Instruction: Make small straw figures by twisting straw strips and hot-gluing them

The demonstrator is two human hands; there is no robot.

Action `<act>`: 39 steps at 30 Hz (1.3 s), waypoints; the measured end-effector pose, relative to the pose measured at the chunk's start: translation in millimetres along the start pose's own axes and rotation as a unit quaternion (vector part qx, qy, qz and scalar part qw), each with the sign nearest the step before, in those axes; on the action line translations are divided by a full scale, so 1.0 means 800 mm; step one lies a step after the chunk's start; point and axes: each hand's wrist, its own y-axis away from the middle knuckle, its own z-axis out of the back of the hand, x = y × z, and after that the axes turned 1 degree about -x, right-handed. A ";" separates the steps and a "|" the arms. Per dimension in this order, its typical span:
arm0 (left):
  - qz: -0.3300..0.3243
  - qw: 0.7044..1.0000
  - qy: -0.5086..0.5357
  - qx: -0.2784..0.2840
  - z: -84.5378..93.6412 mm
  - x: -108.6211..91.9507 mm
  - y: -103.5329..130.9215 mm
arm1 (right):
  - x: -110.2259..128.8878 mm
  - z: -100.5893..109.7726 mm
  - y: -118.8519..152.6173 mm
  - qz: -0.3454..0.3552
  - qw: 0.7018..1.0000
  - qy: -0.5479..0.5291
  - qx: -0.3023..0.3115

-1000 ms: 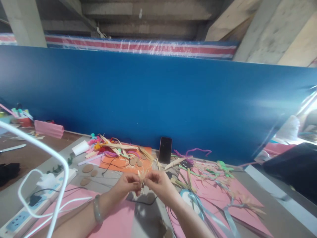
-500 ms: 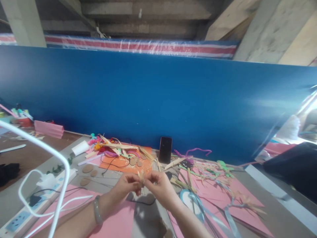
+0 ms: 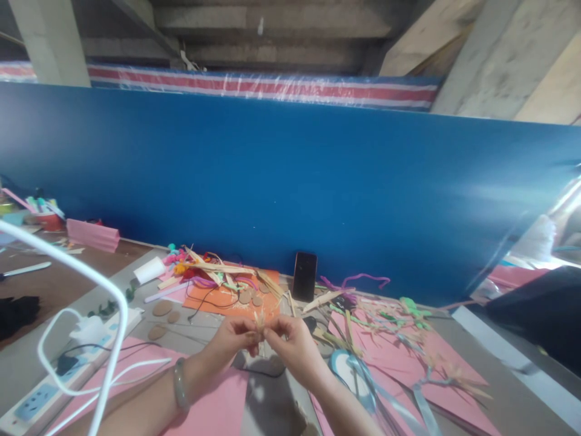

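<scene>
Only the view shifts slightly since the earlier frame. Against the smooth blue partition [image 3: 281,169] stands a black rectangular phone [image 3: 304,277]; nearer than it, fingers of the left hand [image 3: 229,339] and right hand [image 3: 297,351] pinch a pale, straw-like bundle [image 3: 259,319], whose thin strips could splay if either grip loosens.

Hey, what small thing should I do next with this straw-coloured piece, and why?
I'd probably steady the straw-coloured piece with your left hand and ease your right hand's fingertips back slightly. Both hands pinch it, and their fingers hide its middle, so that might let you check it.
</scene>
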 end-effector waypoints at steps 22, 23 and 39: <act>-0.034 0.999 -0.024 -0.022 0.004 0.004 -0.006 | -0.025 -0.017 -0.008 -0.020 0.994 -0.098 -0.031; -0.035 0.999 -0.025 -0.021 0.004 0.004 -0.006 | -0.025 -0.017 -0.008 -0.018 0.994 -0.102 -0.032; -0.022 0.999 -0.036 -0.018 0.009 0.016 -0.010 | -0.035 -0.019 -0.011 -0.046 0.985 -0.163 -0.014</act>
